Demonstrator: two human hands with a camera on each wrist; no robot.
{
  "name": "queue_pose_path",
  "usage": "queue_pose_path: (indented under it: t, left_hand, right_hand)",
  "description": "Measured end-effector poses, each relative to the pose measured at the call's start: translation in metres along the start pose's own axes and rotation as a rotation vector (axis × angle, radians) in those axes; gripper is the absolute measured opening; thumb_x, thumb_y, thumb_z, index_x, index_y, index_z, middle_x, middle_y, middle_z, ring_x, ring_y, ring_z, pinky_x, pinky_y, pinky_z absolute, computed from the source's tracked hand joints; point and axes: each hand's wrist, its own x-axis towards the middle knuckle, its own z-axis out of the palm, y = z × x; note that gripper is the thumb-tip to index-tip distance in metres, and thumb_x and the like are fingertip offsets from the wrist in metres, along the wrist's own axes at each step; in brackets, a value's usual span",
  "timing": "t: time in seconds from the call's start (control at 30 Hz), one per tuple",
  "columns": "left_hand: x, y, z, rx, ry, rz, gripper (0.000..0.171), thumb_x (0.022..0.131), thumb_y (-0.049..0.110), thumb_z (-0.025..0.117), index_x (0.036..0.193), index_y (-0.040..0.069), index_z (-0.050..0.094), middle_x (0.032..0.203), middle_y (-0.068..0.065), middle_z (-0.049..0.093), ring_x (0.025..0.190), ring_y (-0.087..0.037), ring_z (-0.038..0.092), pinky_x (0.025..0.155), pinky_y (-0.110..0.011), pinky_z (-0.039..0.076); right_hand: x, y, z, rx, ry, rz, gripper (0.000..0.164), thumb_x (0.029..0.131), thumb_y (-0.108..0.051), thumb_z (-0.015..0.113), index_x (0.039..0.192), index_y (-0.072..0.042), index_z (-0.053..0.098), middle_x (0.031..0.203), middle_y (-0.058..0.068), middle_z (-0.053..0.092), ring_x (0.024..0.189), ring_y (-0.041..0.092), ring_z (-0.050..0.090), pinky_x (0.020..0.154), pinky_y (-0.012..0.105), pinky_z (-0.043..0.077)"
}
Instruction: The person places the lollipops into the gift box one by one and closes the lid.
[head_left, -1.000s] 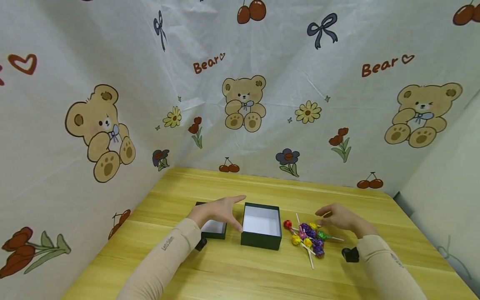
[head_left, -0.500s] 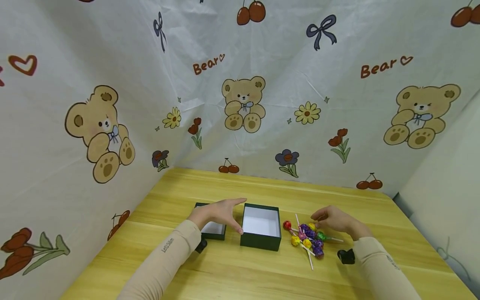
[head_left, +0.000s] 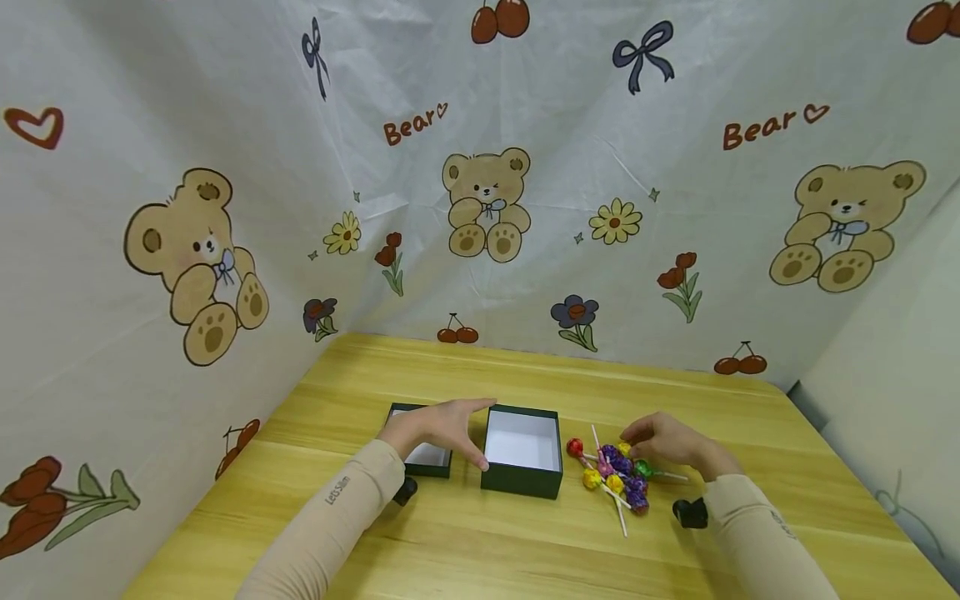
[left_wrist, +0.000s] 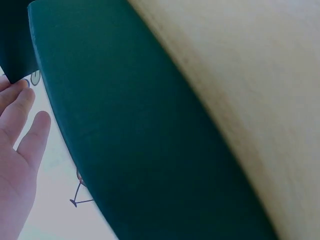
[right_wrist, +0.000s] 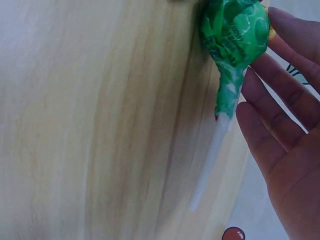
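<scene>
Square dark green box with a white inside [head_left: 521, 481]: uncovered on the yellow wood-grain surface [head_left: 555, 554], between the two hands; its open top faces up
Shallow dark green tray-like piece with a white inside [head_left: 435, 470]: left of the box, partly hidden beneath the left wrist; probably the box's lid
Pile of foil-bright wrapped lollipops [head_left: 617, 459]: on the surface, just right of the box; red, pink, yellow, purple and green heads bunched together, white sticks crossing
Left hand [head_left: 447, 423]: thumb and fingers straight and spread well apart, framing the box's left side at its far and near corners; whether they touch it, I cannot tell
Right hand [head_left: 671, 437]: fingertips at a round yellow-wrapped lollipop [head_left: 625, 449] on the pile's far side; a green-wrapped lollipop with a white stick [right_wrist: 235, 35] blocks the right wrist view, so I cannot tell whether they are clamped
Step in hand: picking out the yellow lollipop, as I judge it; the left hand seems there to steady the box
Next move: calls for a firm pinch, then a straight lift, so that the crossed sticks do not drag their neighbours
</scene>
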Motion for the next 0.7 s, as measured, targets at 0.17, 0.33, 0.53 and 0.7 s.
queue_pose_path:
  t: [0.17, 0.33, 0.53, 0.7]
  left_hand:
    - [0.0021, 0.0014, -0.0018, -0.01, 0.0, 0.012, 0.115, 0.073, 0.044, 0.089, 0.162, 0.019, 0.021, 0.166, -0.007, 0.025, 0.152, -0.032, 0.027, 0.117, -0.054, 0.036]
    - [0.0033, 0.0007, -0.0005, -0.03, -0.007, 0.017, 0.114, 0.074, 0.042, 0.089, 0.162, 0.017, 0.021, 0.166, -0.008, 0.024, 0.152, -0.033, 0.026, 0.117, -0.055, 0.036]
    - [0.0024, -0.0021, 0.0014, -0.044, -0.006, 0.015, 0.113, 0.074, 0.04, 0.089, 0.161, 0.018, 0.022, 0.167, -0.007, 0.024, 0.152, -0.032, 0.025, 0.117, -0.055, 0.036]
    - [0.0017, -0.0029, 0.0016, -0.04, -0.003, 0.012, 0.113, 0.074, 0.04, 0.089, 0.161, 0.018, 0.022, 0.166, -0.008, 0.025, 0.152, -0.033, 0.027, 0.116, -0.055, 0.037]
  right_hand:
    - [-0.0002, 0.0005, -0.0026, -0.028, 0.019, 0.008, 0.025, 0.09, -0.003, 0.068, 0.113, 0.008, 0.07, 0.108, 0.017, 0.073, 0.099, 0.027, 0.068, 0.09, 0.049, 0.057]
    - [-0.0001, 0.0024, -0.0028, -0.025, 0.016, 0.006, 0.024, 0.089, -0.003, 0.069, 0.111, 0.007, 0.071, 0.107, 0.016, 0.074, 0.097, 0.023, 0.068, 0.089, 0.047, 0.057]
    - [0.0007, 0.0035, -0.0004, -0.028, -0.003, -0.013, 0.026, 0.09, -0.002, 0.068, 0.114, 0.008, 0.07, 0.109, 0.019, 0.073, 0.099, 0.026, 0.068, 0.089, 0.047, 0.057]
    - [0.0025, 0.0042, 0.0003, -0.027, -0.015, -0.01, 0.025, 0.09, -0.002, 0.067, 0.113, 0.007, 0.071, 0.109, 0.017, 0.073, 0.097, 0.022, 0.067, 0.088, 0.046, 0.057]
